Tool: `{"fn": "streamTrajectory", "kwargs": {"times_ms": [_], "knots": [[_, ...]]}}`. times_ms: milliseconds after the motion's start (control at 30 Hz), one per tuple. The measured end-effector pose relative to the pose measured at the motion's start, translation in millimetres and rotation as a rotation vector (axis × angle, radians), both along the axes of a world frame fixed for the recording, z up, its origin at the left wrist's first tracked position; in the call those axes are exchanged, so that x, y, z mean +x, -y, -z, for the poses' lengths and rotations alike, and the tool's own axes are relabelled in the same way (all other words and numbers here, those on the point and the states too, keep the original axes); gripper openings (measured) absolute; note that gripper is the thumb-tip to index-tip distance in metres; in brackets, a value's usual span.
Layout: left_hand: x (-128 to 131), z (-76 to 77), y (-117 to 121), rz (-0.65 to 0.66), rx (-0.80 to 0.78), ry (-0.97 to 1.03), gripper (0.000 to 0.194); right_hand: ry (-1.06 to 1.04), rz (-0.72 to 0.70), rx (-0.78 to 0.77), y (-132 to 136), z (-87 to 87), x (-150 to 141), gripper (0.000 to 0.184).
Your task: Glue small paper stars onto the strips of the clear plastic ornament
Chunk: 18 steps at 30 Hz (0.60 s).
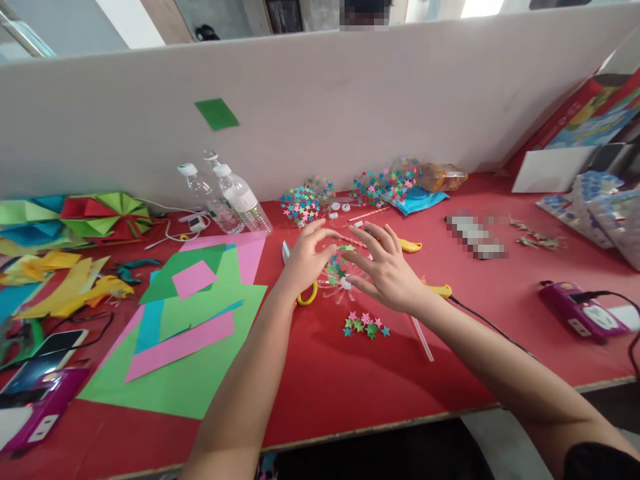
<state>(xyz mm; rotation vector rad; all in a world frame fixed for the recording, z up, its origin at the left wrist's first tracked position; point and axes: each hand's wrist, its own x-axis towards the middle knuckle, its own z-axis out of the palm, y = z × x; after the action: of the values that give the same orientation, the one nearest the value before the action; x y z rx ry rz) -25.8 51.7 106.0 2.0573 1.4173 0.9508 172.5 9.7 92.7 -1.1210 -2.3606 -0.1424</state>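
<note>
My left hand [311,253] hovers over the middle of the red table, its fingers bent and apart. Facing it, my right hand [384,263] has its fingers spread. Between and below them lies a transparent plastic piece with cut petal-like strips [345,283] and green stars on it, partly hidden by my fingers. Neither hand visibly grips it. Just in front is a small pile of pink, green and blue stars [367,325]. Scissors with a yellow handle [308,295] lie beside my left wrist. A transparent stick [423,340] and a yellow-handled corded tool [440,291] are near my right wrist.
Coloured paper sheets [200,360] and plastic bottles [243,200] are at left. Star-covered transparent pieces [305,202] sit along the white partition [320,113]. A yellow cutter [410,246] lies behind my right hand. Purple power strips [583,310] stand at both sides, with cords on the table.
</note>
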Motion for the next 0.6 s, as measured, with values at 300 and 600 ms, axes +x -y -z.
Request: {"fn": "streamTrajectory", "kwargs": {"times_ms": [300, 600], "knots": [[-8, 6.3, -2, 0.06, -0.061, -0.029, 0.015, -0.044, -0.22, -0.01, -9, -6.4, 1, 0.036], [-10, 16.7, -15, 0.16, -0.113, 0.229, 0.016, -0.179, -0.294, -0.054, -16, 3.8, -1, 0.042]]}}
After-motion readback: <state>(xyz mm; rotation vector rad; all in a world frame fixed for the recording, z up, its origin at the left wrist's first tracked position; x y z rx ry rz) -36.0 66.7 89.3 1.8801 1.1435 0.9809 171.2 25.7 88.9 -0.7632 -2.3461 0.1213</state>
